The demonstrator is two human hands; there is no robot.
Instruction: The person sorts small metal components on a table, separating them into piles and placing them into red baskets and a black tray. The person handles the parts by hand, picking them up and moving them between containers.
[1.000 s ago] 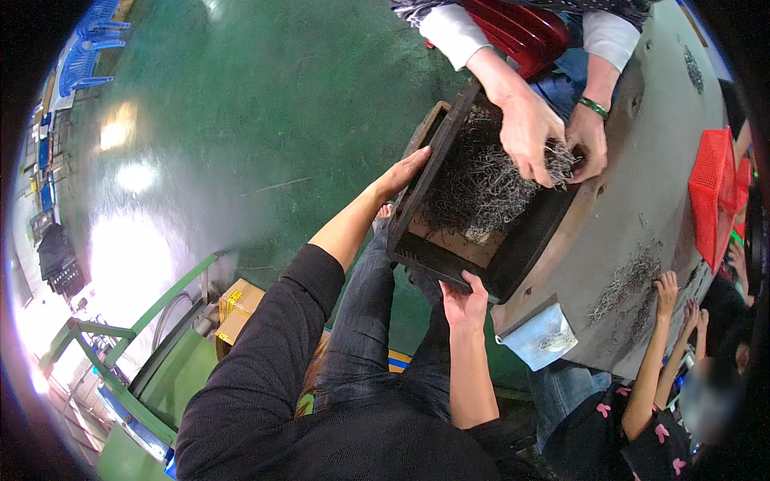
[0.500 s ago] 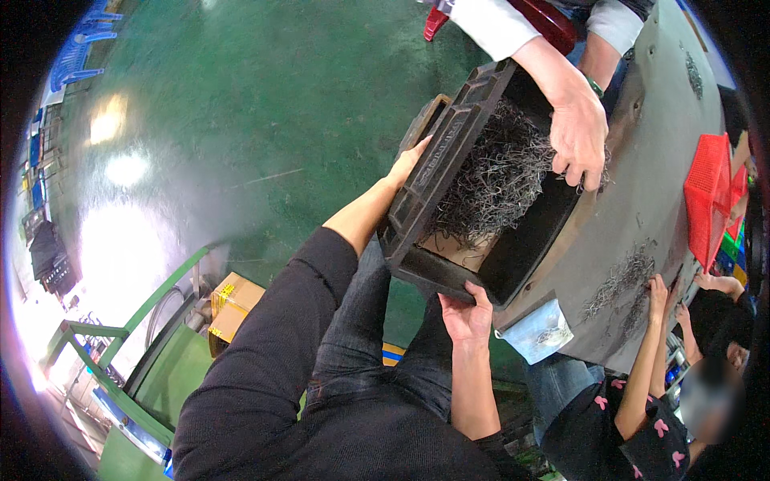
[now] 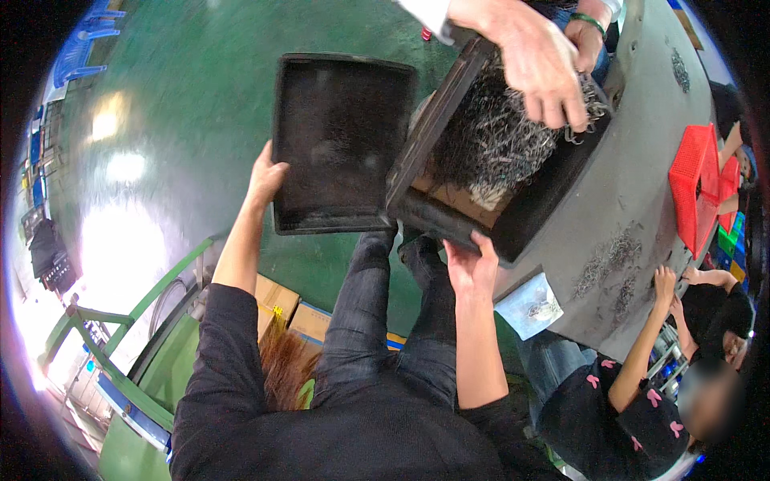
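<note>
My left hand (image 3: 263,178) grips the left edge of a shallow black plastic tray (image 3: 345,136), held up with its dark inside showing. My right hand (image 3: 472,271) holds the near rim of a deep black crate (image 3: 449,220), thumb over the edge. The crate tilts against the table's edge, just right of the tray. In it lies a tangled heap of small dark metal wire pieces (image 3: 497,136), with a bare brown patch at its near end. Across from me, a co-worker's hand (image 3: 545,72) reaches into the heap, fingers curled on some pieces.
On the grey table (image 3: 642,152) lie scattered wire pieces (image 3: 611,260) and a red plastic basket (image 3: 694,188). A light-blue pouch (image 3: 531,306) hangs at the near edge. Another person's hand (image 3: 664,284) works at right. Cardboard boxes (image 3: 277,297) and a green metal frame (image 3: 164,377) stand lower left.
My left hand has moved left from the crate's side and now holds the tray out flat to view. The crate has shifted slightly, and the co-worker's hand has moved up and left.
</note>
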